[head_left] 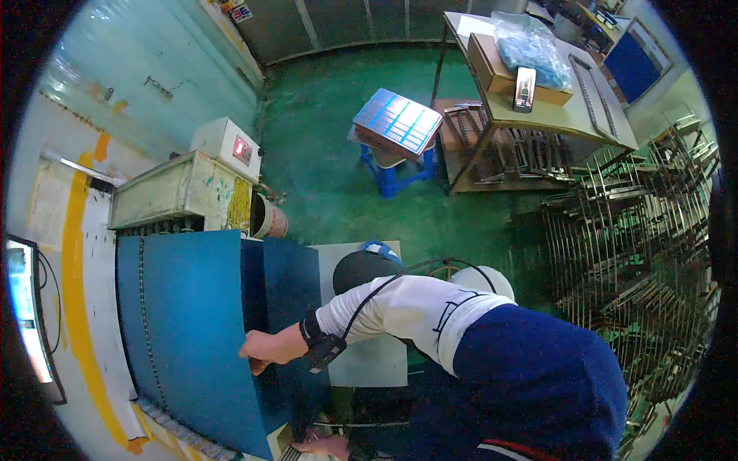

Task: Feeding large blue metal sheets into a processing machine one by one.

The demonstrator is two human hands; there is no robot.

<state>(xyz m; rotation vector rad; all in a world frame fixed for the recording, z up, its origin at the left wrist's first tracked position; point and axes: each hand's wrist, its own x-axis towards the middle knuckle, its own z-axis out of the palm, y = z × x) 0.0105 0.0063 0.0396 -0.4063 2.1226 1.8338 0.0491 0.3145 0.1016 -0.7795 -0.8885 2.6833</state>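
Observation:
My right hand [274, 347] reaches leftward in a white sleeve, with a black strap and a small cabled device [327, 353] at the wrist. Its fingers are curled together at the right edge of a large blue panel [188, 323], over a dark gap. What they pinch there, if anything, is hidden. At the bottom of the view, my left hand [324, 446] is partly cut off beside some pale thin strips [292, 453]. It lies low in shadow, and its fingers do not show clearly. A second blue panel [296, 307] stands right of the gap.
A pale board [369, 369] lies right of the blue panels. Ahead are a blue stool [392, 180] bearing a printed box [397, 121] and a table [530, 115] with a carton. Metal racks [638, 261] crowd the right side. A screen [31, 315] stands far left.

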